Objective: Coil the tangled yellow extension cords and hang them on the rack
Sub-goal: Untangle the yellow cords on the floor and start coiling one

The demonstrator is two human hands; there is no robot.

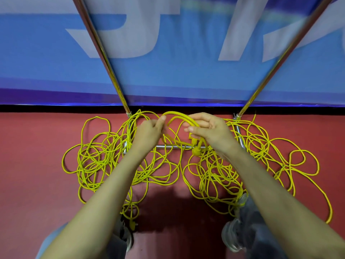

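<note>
Tangled yellow extension cords (97,161) sprawl in loose loops over the red floor, left and right of the middle. My right hand (209,129) grips a few gathered loops of cord (179,116) that arch up to the left, with a yellow plug (196,151) dangling just below the hand. My left hand (149,132) pinches a strand of the same cord beside those loops. The rack's two metal uprights (104,53) rise from the floor behind my hands, and its base bar (168,146) lies under the cords.
A blue banner (168,71) with large pale letters hangs behind the rack. My shoes (231,236) stand at the near edge, with cord loops around them. Another plug (132,225) lies by my left foot. Bare red floor (33,146) spreads to the left.
</note>
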